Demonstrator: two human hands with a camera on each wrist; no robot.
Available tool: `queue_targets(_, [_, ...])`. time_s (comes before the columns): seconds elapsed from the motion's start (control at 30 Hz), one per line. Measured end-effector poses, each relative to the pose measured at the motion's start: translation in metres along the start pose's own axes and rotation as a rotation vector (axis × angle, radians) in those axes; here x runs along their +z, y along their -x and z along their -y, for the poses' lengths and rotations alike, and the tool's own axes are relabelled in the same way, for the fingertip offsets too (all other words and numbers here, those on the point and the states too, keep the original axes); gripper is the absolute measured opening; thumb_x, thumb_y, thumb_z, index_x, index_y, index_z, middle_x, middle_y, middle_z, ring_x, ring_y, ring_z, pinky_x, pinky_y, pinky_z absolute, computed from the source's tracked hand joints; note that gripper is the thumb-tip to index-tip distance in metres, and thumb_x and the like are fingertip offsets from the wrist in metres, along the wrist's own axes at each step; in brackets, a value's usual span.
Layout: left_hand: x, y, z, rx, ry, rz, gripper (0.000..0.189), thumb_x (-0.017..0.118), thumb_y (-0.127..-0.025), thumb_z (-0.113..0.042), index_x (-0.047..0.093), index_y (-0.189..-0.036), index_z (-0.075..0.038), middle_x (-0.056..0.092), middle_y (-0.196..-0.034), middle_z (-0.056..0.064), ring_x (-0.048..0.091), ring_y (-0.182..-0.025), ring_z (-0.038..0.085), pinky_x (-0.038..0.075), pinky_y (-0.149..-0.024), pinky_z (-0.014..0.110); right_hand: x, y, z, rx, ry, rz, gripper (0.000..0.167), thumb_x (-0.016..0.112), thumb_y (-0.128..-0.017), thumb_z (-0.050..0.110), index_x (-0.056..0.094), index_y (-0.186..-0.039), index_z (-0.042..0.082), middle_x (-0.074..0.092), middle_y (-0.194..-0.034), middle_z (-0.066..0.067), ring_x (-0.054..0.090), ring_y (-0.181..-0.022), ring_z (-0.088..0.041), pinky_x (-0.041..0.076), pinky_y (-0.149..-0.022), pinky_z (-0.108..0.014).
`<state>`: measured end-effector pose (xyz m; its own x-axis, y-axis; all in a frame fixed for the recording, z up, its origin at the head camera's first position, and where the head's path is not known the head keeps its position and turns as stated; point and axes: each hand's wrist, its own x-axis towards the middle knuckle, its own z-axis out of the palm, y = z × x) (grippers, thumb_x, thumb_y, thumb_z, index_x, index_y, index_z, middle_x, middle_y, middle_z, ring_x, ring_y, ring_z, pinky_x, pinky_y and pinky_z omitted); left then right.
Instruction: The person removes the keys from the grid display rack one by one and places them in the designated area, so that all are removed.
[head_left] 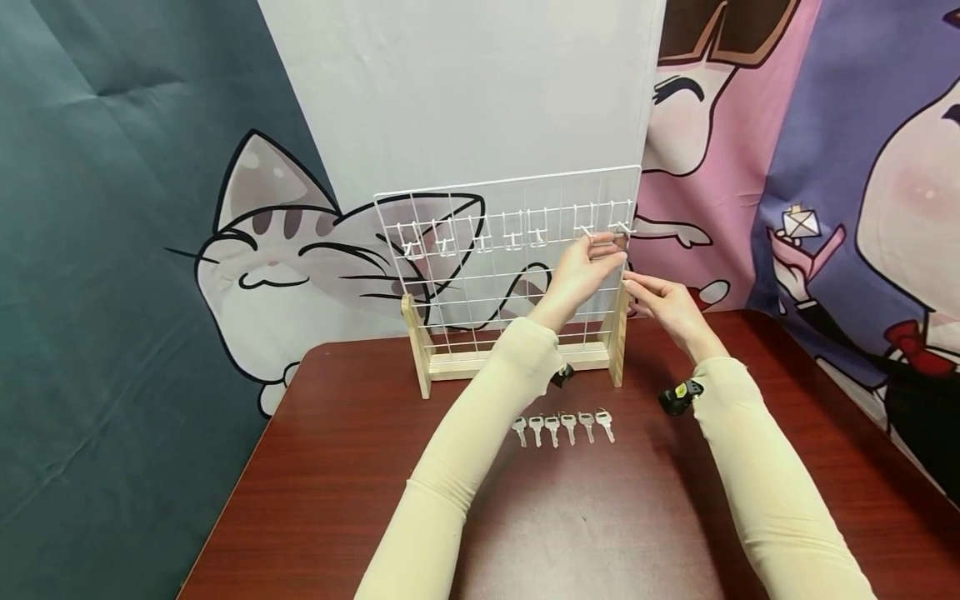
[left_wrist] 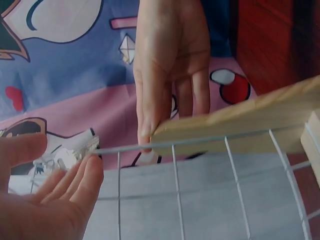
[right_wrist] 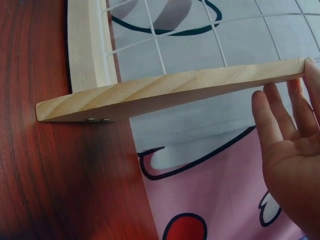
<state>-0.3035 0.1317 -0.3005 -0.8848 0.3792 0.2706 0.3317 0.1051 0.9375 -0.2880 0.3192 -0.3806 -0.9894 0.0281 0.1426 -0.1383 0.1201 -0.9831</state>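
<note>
A white wire grid rack [head_left: 510,179] stands on the table, carried by wooden side posts. Several white hooks [head_left: 537,237] hang along its upper wires. My left hand [head_left: 579,271] is raised at the grid's right end, fingertips close to the last hooks. In the left wrist view, the thumb and fingers of this hand [left_wrist: 55,195] spread apart beside a white hook [left_wrist: 75,152]. My right hand [head_left: 675,308] is at the top of the right wooden post [head_left: 618,342]. Seen from the right wrist, its thumb and fingers [right_wrist: 301,100] pinch the post's tip [right_wrist: 295,67].
Several silver keys [head_left: 552,429] lie in a row on the reddish-brown table [head_left: 337,500], in front of the rack. A wooden crossbar [head_left: 461,367] joins the posts at the bottom. A printed cartoon curtain [head_left: 480,92] hangs behind the table.
</note>
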Motion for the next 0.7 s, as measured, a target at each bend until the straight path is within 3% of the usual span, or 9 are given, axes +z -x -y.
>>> queue_targets(0.17, [0.012, -0.001, 0.0, -0.032, 0.109, -0.067, 0.042, 0.072, -0.094, -0.013, 0.056, -0.132, -0.007, 0.068, -0.124, 0.013, 0.066, -0.109, 0.015, 0.055, -0.079, 0.019, -0.003, -0.007, -0.014, -0.017, 0.015, -0.023, 0.057, 0.063, -0.1, 0.032, 0.05, -0.146, 0.001, 0.061, -0.132, 0.003, 0.062, -0.106, 0.003, 0.052, -0.094, -0.023])
queue_targets(0.27, [0.017, -0.002, 0.0, -0.028, 0.151, -0.086, 0.042, 0.072, -0.093, -0.01, 0.055, -0.132, -0.006, 0.069, -0.121, 0.014, 0.067, -0.102, 0.013, 0.055, -0.076, 0.019, -0.004, -0.007, -0.014, -0.026, 0.014, -0.03, 0.057, 0.064, -0.1, 0.032, 0.051, -0.145, 0.0, 0.063, -0.127, 0.007, 0.063, -0.106, 0.002, 0.053, -0.094, -0.023])
queue_targets(0.57, [0.019, -0.005, 0.0, -0.017, 0.172, -0.09, 0.037, 0.074, -0.09, -0.005, 0.061, -0.124, -0.001, 0.069, -0.102, 0.006, 0.064, -0.084, 0.008, 0.055, -0.073, 0.018, -0.006, -0.007, -0.014, -0.02, 0.041, -0.01, 0.055, 0.063, -0.1, 0.034, 0.052, -0.145, 0.003, 0.056, -0.144, -0.004, 0.059, -0.112, 0.003, 0.051, -0.094, -0.02])
queue_targets(0.7, [0.019, -0.005, -0.001, 0.015, 0.124, -0.055, 0.03, 0.07, -0.094, -0.008, 0.065, -0.122, 0.002, 0.071, -0.103, 0.011, 0.069, -0.09, 0.018, 0.055, -0.074, 0.018, -0.006, -0.007, -0.015, -0.032, 0.032, -0.01, 0.054, 0.063, -0.1, 0.031, 0.053, -0.144, 0.002, 0.058, -0.141, -0.002, 0.059, -0.111, 0.003, 0.052, -0.094, -0.021])
